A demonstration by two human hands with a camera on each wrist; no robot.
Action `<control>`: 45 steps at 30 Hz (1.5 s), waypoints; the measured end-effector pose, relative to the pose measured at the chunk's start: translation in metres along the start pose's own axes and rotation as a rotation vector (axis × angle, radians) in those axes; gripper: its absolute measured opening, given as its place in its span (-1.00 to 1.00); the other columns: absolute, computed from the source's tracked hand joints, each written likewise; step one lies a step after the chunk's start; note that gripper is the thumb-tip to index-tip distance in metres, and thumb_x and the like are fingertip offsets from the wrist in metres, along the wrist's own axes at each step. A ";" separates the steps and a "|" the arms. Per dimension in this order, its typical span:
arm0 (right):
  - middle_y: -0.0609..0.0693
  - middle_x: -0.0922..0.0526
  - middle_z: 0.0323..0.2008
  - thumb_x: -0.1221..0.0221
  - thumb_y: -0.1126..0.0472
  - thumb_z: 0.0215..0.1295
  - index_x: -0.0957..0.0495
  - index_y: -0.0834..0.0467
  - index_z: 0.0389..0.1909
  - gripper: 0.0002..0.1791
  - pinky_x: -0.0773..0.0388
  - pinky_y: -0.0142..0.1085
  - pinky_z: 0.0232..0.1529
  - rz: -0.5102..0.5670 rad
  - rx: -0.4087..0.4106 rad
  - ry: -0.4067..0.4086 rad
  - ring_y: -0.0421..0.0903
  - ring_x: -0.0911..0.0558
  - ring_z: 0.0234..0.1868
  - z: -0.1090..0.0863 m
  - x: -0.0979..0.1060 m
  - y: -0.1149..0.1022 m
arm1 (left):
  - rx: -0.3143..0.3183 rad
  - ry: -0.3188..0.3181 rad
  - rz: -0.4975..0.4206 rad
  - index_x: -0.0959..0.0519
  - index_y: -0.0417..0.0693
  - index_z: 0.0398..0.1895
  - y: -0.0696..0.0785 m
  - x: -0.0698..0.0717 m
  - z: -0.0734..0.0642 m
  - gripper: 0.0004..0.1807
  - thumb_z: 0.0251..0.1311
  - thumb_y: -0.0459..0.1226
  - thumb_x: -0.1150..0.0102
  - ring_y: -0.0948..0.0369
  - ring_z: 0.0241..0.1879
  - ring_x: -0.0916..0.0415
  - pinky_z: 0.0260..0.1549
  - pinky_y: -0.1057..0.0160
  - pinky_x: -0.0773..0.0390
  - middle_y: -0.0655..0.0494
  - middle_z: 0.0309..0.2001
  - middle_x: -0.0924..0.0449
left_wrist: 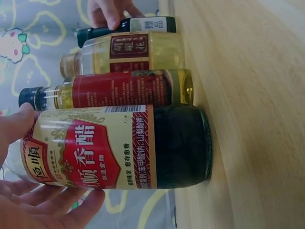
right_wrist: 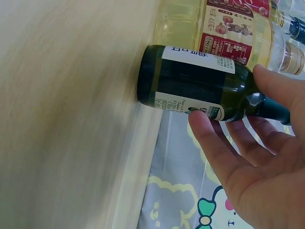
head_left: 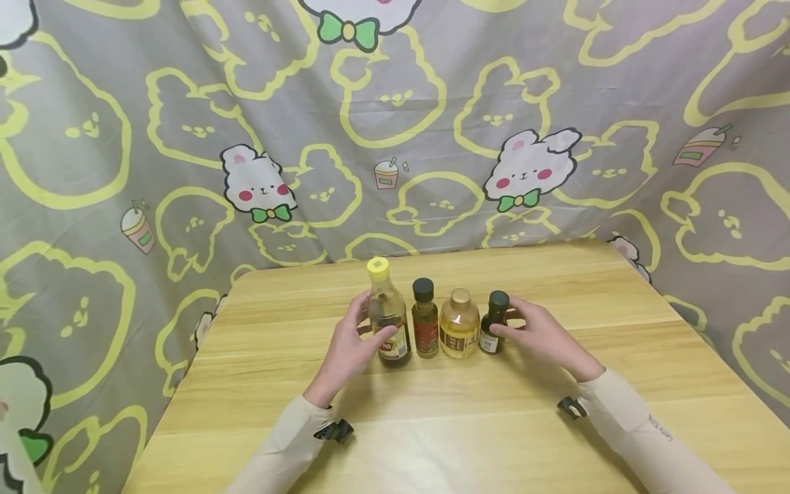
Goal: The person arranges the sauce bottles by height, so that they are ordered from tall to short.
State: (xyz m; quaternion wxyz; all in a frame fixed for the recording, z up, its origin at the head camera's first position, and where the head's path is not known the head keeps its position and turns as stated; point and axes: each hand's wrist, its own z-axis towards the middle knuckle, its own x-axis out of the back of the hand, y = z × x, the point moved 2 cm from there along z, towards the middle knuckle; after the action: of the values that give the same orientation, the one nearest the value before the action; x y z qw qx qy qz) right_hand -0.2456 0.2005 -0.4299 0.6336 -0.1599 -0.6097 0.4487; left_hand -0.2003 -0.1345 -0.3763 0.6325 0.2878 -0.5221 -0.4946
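Four bottles would be a count, so: several bottles stand upright in a row on the wooden table. At the left end, my left hand (head_left: 348,346) holds a vinegar bottle (left_wrist: 90,148) with a yellow cap, its thumb on the near side and fingers round the far side. Beside it is a slim bottle (head_left: 426,326) with a red label and black cap. A clear bottle of yellow oil (head_left: 459,326) with a gold cap comes after that. At the right end, my right hand (head_left: 546,337) holds a small dark green bottle (right_wrist: 195,78) near its neck, between thumb and fingers.
The wooden table (head_left: 432,425) extends round the row on every side. Behind it hangs a grey curtain (head_left: 345,103) with yellow outlines and cartoon animals. Dark straps (head_left: 334,431) sit at both wrists.
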 end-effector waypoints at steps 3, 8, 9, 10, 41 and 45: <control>0.23 -0.55 0.15 -0.31 0.05 0.30 -0.42 0.16 0.28 -0.41 -0.58 0.10 -0.02 0.003 0.004 -0.002 0.23 -0.58 0.06 0.000 0.000 0.000 | -0.011 -0.002 0.004 -0.23 -0.30 0.39 0.006 0.000 -0.001 -0.26 0.18 -0.38 -0.35 -0.18 0.21 -0.39 0.08 -0.15 -0.48 -0.29 0.20 -0.44; 0.22 -0.55 0.14 -0.31 0.05 0.30 -0.42 0.17 0.28 -0.41 -0.55 0.14 0.00 0.010 0.003 -0.001 0.23 -0.58 0.07 -0.001 0.000 -0.001 | -0.027 0.005 0.012 -0.21 -0.31 0.39 0.008 0.000 0.000 -0.26 0.19 -0.38 -0.35 -0.20 0.22 -0.37 0.07 -0.15 -0.48 -0.31 0.22 -0.42; 0.22 -0.56 0.14 -0.31 0.04 0.30 -0.42 0.17 0.28 -0.41 -0.54 0.14 0.01 0.010 0.001 -0.001 0.23 -0.57 0.07 -0.001 0.000 -0.001 | -0.028 0.006 0.011 -0.21 -0.30 0.39 0.007 0.000 0.000 -0.26 0.19 -0.38 -0.34 -0.21 0.22 -0.37 0.07 -0.15 -0.48 -0.32 0.22 -0.42; 0.21 -0.56 0.14 -0.30 0.04 0.30 -0.43 0.17 0.27 -0.41 -0.54 0.14 0.01 0.011 -0.001 -0.001 0.23 -0.57 0.08 -0.001 0.000 -0.001 | -0.030 0.008 0.013 -0.21 -0.31 0.39 0.007 0.000 0.001 -0.26 0.19 -0.38 -0.34 -0.21 0.22 -0.37 0.06 -0.16 -0.49 -0.32 0.22 -0.42; 0.23 -0.55 0.15 -0.30 0.02 0.29 -0.40 0.19 0.30 -0.37 -0.53 0.18 0.01 -0.001 -0.015 -0.009 0.26 -0.56 0.09 -0.001 -0.001 0.002 | 0.020 0.070 0.005 -0.23 0.08 0.41 -0.046 0.004 0.037 -0.22 0.16 -0.12 -0.40 0.05 0.23 -0.39 0.06 0.09 -0.54 -0.05 0.24 -0.44; 0.23 -0.57 0.12 -0.31 0.06 0.30 -0.40 0.20 0.30 -0.38 -0.54 0.16 -0.01 -0.001 -0.011 -0.006 0.25 -0.56 0.09 -0.001 -0.001 0.001 | 0.022 0.087 0.006 -0.23 0.02 0.42 -0.049 0.005 0.042 -0.20 0.16 -0.14 -0.40 0.04 0.23 -0.39 0.05 0.10 -0.55 -0.07 0.24 -0.44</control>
State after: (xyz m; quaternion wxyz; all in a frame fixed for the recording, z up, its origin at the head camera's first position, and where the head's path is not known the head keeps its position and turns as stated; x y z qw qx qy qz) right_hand -0.2448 0.2005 -0.4310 0.6310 -0.1617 -0.6141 0.4456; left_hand -0.2556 -0.1500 -0.4051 0.6529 0.3144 -0.5005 -0.4737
